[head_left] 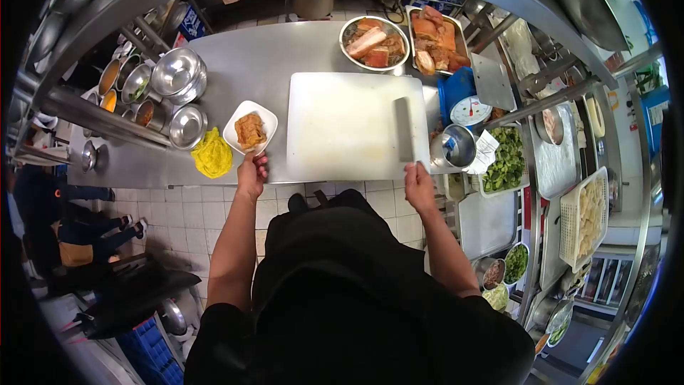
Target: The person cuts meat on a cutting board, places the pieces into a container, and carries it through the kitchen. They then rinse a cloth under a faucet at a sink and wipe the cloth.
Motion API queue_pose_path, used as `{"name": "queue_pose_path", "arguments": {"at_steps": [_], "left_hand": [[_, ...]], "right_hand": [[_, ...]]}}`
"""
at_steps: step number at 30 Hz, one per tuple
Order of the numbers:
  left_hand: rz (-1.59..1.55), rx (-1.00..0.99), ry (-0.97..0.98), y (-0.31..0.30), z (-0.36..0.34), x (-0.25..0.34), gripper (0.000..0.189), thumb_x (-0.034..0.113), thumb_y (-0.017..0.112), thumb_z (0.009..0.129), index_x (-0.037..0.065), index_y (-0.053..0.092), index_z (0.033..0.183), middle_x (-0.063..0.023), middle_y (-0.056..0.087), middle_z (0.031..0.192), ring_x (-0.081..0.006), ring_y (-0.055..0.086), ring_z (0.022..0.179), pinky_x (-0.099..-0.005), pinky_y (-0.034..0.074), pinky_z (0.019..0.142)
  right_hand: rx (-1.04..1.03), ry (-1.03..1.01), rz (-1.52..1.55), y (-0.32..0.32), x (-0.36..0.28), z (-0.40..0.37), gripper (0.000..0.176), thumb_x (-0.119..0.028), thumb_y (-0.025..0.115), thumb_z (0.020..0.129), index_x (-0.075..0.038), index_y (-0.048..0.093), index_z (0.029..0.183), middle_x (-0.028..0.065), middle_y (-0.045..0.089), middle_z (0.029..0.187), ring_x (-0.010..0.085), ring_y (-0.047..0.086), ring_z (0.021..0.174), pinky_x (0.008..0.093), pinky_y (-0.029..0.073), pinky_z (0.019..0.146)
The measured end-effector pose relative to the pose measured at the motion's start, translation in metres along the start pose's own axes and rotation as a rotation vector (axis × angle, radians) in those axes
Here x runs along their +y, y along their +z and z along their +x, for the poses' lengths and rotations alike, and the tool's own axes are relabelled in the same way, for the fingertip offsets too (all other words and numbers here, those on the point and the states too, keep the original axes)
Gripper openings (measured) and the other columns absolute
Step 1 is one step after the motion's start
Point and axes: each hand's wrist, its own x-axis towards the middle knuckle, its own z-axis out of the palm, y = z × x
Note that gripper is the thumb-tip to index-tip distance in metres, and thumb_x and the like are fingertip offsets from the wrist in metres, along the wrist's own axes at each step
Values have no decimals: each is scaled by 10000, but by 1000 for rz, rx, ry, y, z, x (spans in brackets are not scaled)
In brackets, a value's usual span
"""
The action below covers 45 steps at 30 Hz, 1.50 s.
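In my right hand [419, 187] is the handle of a cleaver [403, 128]. Its broad blade lies over the right side of a white cutting board [342, 125], pointing away from me. My left hand [251, 174] grips the near edge of a small white dish [233, 132], thumb at the rim and fingers curled beneath. Browned pieces of meat [251, 132] sit in that dish. Just left of it, a crumpled yellow cloth [213, 153] rests by the counter's front edge.
Beyond the board stand a metal bowl [344, 31] and a tray [467, 50] of meat slabs. A blue scale [459, 85] and a metal pot [463, 146] are at the right. Stacked steel bowls [178, 75] stand left. Metal shelf rails [142, 21] cross overhead.
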Motion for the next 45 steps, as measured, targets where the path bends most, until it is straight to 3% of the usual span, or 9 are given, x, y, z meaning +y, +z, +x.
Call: {"name": "queue_pose_path", "arguments": {"at_steps": [2, 3, 6, 15, 27, 30, 34, 40, 45], "left_hand": [[14, 2, -5, 5, 2, 2, 291, 317, 542, 1025, 69, 696, 1030, 30, 631, 756, -62, 446, 562, -229, 396, 500], [21, 10, -8, 7, 3, 4, 277, 294, 534, 1020, 70, 696, 1021, 25, 642, 749, -63, 452, 546, -226, 402, 482], [12, 26, 23, 4, 11, 5, 249, 248, 524, 1019, 61, 683, 980, -3, 658, 754, -61, 458, 542, -215, 407, 471], [39, 40, 115, -1, -32, 4, 218, 209, 520, 1012, 39, 654, 990, -38, 679, 775, -68, 472, 547, -215, 427, 485], [-28, 204, 174, -81, -144, -15, 208, 223, 569, 979, 40, 660, 1019, -8, 653, 798, -77, 469, 603, -240, 400, 564], [-82, 264, 175, -99, -162, -18, 238, 213, 604, 941, 14, 666, 1056, -31, 664, 811, -85, 499, 617, -239, 402, 569], [-143, 243, 190, -128, -167, -26, 230, 217, 609, 949, 21, 652, 1061, -27, 668, 814, -84, 500, 624, -238, 402, 577], [-152, 202, 182, -164, -174, -20, 239, 237, 608, 964, 23, 653, 1063, -19, 665, 806, -84, 495, 627, -236, 395, 578], [-104, 215, 193, -209, -191, -12, 257, 242, 602, 956, 10, 657, 1053, -27, 665, 800, -86, 507, 625, -241, 395, 573]], "right_hand": [[-265, 128, 195, 0, 13, -12, 405, -408, 498, 1082, -41, 623, 968, 4, 496, 597, 79, 457, 418, 277, 398, 372], [-260, 126, 195, -2, 30, -10, 405, -408, 498, 1082, -41, 623, 968, 4, 496, 597, 79, 457, 418, 277, 398, 372], [-158, 7, -124, -15, 69, 10, 387, -336, 501, 1063, 25, 619, 994, 306, 684, 828, 492, 675, 813, 522, 536, 756], [189, 23, -151, 11, -1, 30, 338, -248, 462, 1061, 88, 492, 1090, 389, 648, 946, 579, 630, 917, 611, 483, 827], [193, -259, -240, 21, 14, 19, 324, -226, 564, 1008, 48, 570, 1181, 242, 684, 953, 419, 681, 862, 495, 536, 793], [194, -23, 175, 19, 29, 10, 391, -329, 560, 1055, 26, 589, 893, 113, 620, 670, 223, 630, 618, 379, 507, 618], [62, 361, 266, 20, 67, -13, 388, -352, 583, 1045, -1, 594, 879, 93, 629, 689, 159, 629, 663, 381, 510, 633], [171, 197, -268, 15, 124, -148, 469, -408, 594, 1028, 51, 614, 940, 336, 638, 828, 552, 616, 807, 550, 477, 685], [304, 223, -404, -18, 119, -239, 454, -380, 570, 1045, 49, 588, 897, 299, 607, 748, 518, 595, 717, 540, 463, 653]]}}
